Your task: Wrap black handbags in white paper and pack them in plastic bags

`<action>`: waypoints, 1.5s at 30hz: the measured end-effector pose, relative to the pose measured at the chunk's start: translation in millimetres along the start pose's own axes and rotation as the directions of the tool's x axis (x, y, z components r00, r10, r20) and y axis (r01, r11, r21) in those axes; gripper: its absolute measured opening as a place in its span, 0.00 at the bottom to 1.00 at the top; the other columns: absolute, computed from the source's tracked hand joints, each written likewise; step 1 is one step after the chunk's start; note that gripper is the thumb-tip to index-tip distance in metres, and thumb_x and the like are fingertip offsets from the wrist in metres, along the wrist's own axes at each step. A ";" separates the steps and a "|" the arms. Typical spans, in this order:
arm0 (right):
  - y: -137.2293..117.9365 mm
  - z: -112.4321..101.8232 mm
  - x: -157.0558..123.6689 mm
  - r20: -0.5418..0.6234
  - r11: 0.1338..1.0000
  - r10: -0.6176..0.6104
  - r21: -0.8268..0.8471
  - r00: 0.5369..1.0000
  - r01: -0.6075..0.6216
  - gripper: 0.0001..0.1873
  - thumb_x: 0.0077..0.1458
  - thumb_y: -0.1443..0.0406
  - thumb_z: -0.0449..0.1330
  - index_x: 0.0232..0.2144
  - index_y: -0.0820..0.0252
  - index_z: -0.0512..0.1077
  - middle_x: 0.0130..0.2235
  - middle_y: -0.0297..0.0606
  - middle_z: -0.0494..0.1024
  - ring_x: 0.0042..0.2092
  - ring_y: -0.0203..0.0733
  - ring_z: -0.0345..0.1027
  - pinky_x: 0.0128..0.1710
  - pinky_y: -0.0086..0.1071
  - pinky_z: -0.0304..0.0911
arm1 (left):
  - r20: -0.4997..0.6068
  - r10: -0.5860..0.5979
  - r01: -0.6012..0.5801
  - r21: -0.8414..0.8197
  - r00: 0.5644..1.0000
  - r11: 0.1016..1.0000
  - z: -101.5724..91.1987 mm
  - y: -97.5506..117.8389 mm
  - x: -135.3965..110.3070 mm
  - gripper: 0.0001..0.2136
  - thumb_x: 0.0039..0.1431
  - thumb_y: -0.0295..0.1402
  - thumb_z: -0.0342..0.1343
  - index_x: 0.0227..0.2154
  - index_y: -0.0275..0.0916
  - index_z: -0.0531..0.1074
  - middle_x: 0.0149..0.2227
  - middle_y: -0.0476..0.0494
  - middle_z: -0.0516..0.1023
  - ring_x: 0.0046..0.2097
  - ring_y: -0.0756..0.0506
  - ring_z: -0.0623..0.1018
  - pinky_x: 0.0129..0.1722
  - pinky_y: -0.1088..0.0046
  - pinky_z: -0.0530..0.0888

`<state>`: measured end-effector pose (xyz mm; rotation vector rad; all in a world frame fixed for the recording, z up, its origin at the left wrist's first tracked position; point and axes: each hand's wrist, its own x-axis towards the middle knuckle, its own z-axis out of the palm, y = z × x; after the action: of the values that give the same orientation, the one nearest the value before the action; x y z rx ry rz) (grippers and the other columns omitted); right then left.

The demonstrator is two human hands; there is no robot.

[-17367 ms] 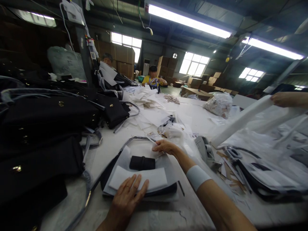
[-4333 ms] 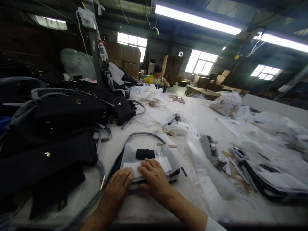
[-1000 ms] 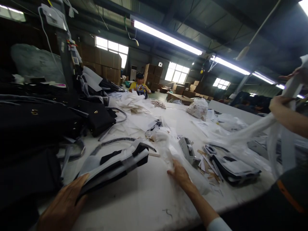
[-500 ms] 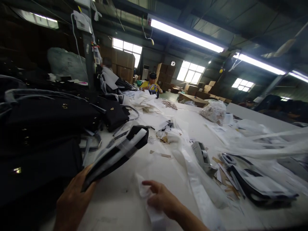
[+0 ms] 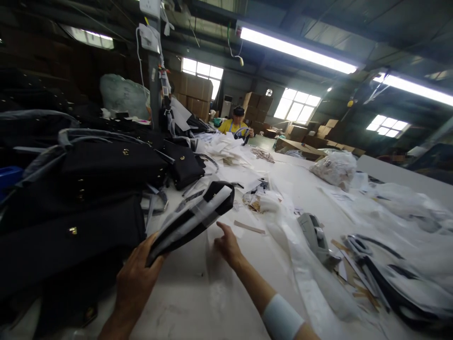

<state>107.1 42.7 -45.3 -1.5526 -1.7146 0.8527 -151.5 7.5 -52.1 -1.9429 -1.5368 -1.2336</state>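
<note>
My left hand (image 5: 139, 271) grips the near end of a black handbag (image 5: 212, 189), tilted up with its far end raised over the table. A white strip runs along its narrow side, with clear wrapping across the middle. Just right of the bag's far end is my right hand (image 5: 228, 245), index finger stretched toward the bag and the others curled. A thin translucent white plastic strip (image 5: 214, 283) appears to hang from these fingers, blurred and hard to separate from the white table (image 5: 177, 302).
Black handbags (image 5: 109, 165) with gold clasps are piled at left. A grey tape dispenser (image 5: 314, 236), long plastic film (image 5: 300, 264) and another wrapped bag (image 5: 399, 288) lie at right. White papers (image 5: 226, 151) cover the far table, where a person (image 5: 235, 125) in yellow sits.
My right hand has moved forward and up, close to the bag's far end, with the white strip trailing. My left hand still holds the bag. The view has turned slightly left.
</note>
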 end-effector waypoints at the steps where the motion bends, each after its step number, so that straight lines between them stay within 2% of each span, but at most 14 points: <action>1: -3.8 -2.1 0.9 0.054 1.000 0.008 -0.001 0.998 -0.008 0.30 0.45 0.72 0.56 0.53 0.56 0.74 0.42 0.39 0.79 0.28 0.37 0.71 0.30 0.31 0.68 | -0.005 -0.013 0.013 0.001 1.000 1.000 0.0 0.0 0.1 0.21 0.68 0.42 0.46 0.58 0.38 0.63 0.49 0.38 0.78 0.47 0.40 0.80 0.47 0.66 0.75; 4: -14.3 -24.0 -12.6 0.287 0.998 0.005 -0.066 0.958 0.014 0.22 0.42 0.69 0.65 0.42 0.51 0.80 0.40 0.34 0.80 0.29 0.37 0.72 0.31 0.29 0.66 | -0.013 -0.015 0.015 0.013 1.000 1.000 1.3 -0.7 -0.5 0.20 0.68 0.42 0.46 0.57 0.37 0.64 0.48 0.38 0.78 0.46 0.40 0.80 0.47 0.66 0.75; 6: -19.7 -43.9 -24.4 0.344 0.984 0.036 -0.175 0.938 0.027 0.17 0.43 0.64 0.68 0.40 0.49 0.81 0.40 0.33 0.80 0.33 0.40 0.74 0.34 0.30 0.66 | -0.014 0.004 -0.003 0.010 1.000 1.000 2.7 -1.3 -1.3 0.20 0.68 0.42 0.46 0.57 0.35 0.64 0.49 0.37 0.78 0.46 0.40 0.80 0.48 0.66 0.75; 10: -13.8 -62.7 -25.6 0.122 0.895 0.134 -0.441 0.984 -0.067 0.18 0.60 0.57 0.58 0.50 0.53 0.77 0.44 0.41 0.81 0.45 0.49 0.75 0.46 0.37 0.66 | -0.021 0.013 -0.013 -0.015 1.000 1.000 4.4 -2.0 -2.9 0.20 0.68 0.40 0.48 0.57 0.36 0.64 0.49 0.38 0.78 0.47 0.40 0.80 0.49 0.65 0.75; 13: 6.7 -47.0 -9.0 0.055 0.826 0.152 -0.556 0.987 -0.096 0.28 0.64 0.56 0.53 0.61 0.64 0.65 0.61 0.53 0.67 0.63 0.55 0.60 0.60 0.44 0.57 | -0.014 0.010 -0.011 -0.014 1.000 1.000 4.5 -1.9 -3.6 0.20 0.68 0.40 0.47 0.58 0.36 0.64 0.49 0.38 0.78 0.47 0.40 0.80 0.48 0.65 0.75; 16: 24.2 -22.2 14.1 0.058 0.790 0.156 -0.606 0.986 -0.090 0.32 0.66 0.55 0.51 0.64 0.70 0.58 0.67 0.61 0.54 0.68 0.61 0.46 0.63 0.55 0.49 | -0.019 0.021 -0.021 -0.015 1.000 1.000 3.8 -1.9 -3.5 0.20 0.68 0.41 0.47 0.58 0.36 0.64 0.49 0.38 0.78 0.47 0.40 0.80 0.47 0.66 0.76; 20: 22.4 -11.9 56.3 0.130 0.768 -0.012 -0.634 0.991 0.093 0.31 0.64 0.56 0.54 0.65 0.62 0.59 0.68 0.52 0.53 0.69 0.59 0.41 0.65 0.58 0.41 | -0.016 -0.006 0.006 -0.012 1.000 1.000 2.4 -3.0 -2.6 0.20 0.68 0.40 0.47 0.58 0.37 0.63 0.49 0.38 0.78 0.47 0.40 0.80 0.46 0.65 0.77; 25: -4.0 -34.4 99.6 0.092 0.690 -0.275 -0.674 0.957 0.263 0.33 0.59 0.73 0.54 0.66 0.64 0.56 0.70 0.50 0.48 0.71 0.55 0.27 0.67 0.56 0.26 | 0.011 0.010 -0.010 0.019 1.000 1.000 2.6 -6.0 -2.7 0.19 0.68 0.39 0.45 0.58 0.38 0.63 0.48 0.38 0.79 0.46 0.40 0.80 0.47 0.65 0.76; 27: -8.0 -40.6 93.8 0.088 0.666 -0.334 -0.683 0.938 0.301 0.33 0.58 0.73 0.54 0.66 0.64 0.56 0.69 0.50 0.51 0.71 0.54 0.30 0.67 0.56 0.31 | -0.006 0.001 -0.001 0.015 1.000 1.000 4.0 -7.2 -3.2 0.19 0.68 0.40 0.46 0.58 0.39 0.62 0.48 0.39 0.78 0.46 0.40 0.80 0.47 0.64 0.76; 31: 8.2 -43.6 40.1 0.193 0.637 -0.387 -0.650 0.902 0.413 0.28 0.61 0.65 0.57 0.63 0.59 0.61 0.64 0.49 0.62 0.65 0.53 0.53 0.63 0.50 0.50 | -0.007 -0.014 0.014 -0.021 1.000 1.000 7.6 -10.1 -5.2 0.20 0.68 0.40 0.46 0.58 0.39 0.63 0.49 0.39 0.78 0.47 0.40 0.80 0.48 0.65 0.76; 34: 25.5 -43.4 -3.7 0.143 0.707 -0.203 -0.663 0.969 0.246 0.17 0.59 0.65 0.59 0.51 0.59 0.72 0.51 0.46 0.75 0.52 0.52 0.68 0.53 0.42 0.62 | -0.002 -0.066 0.065 -0.044 0.998 0.997 8.5 -11.9 -7.3 0.20 0.67 0.40 0.46 0.59 0.41 0.62 0.50 0.40 0.78 0.48 0.40 0.80 0.48 0.65 0.76; 37: 28.6 -38.2 -24.0 0.014 0.780 0.012 -0.626 1.000 0.000 0.10 0.57 0.70 0.57 0.41 0.59 0.75 0.43 0.44 0.76 0.43 0.47 0.72 0.44 0.33 0.65 | 0.019 -0.082 0.083 -0.046 0.996 0.996 7.0 -10.2 -6.2 0.20 0.67 0.39 0.47 0.60 0.43 0.62 0.50 0.42 0.78 0.48 0.40 0.80 0.48 0.64 0.76; 39: 22.7 -29.1 -26.4 0.004 0.816 0.065 -0.576 0.998 -0.051 0.13 0.56 0.75 0.55 0.40 0.59 0.75 0.43 0.43 0.76 0.40 0.43 0.73 0.40 0.30 0.64 | 0.006 -0.035 0.036 -0.036 0.999 0.999 5.2 -5.0 -2.1 0.20 0.68 0.38 0.47 0.60 0.43 0.62 0.50 0.42 0.78 0.47 0.40 0.80 0.48 0.64 0.76; 45: 1.7 12.3 -52.4 0.111 0.857 -0.016 -0.510 0.994 0.071 0.14 0.51 0.76 0.55 0.33 0.59 0.77 0.37 0.42 0.79 0.38 0.44 0.75 0.37 0.30 0.66 | -0.044 0.223 -0.226 -0.079 0.974 0.971 1.8 34.4 7.4 0.19 0.66 0.28 0.49 0.60 0.38 0.63 0.49 0.42 0.79 0.49 0.44 0.79 0.53 0.68 0.72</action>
<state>101.8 -9.8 -56.1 -1.8207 -2.1702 0.4707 -119.2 1.7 -39.5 -2.0712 -1.2256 -1.2436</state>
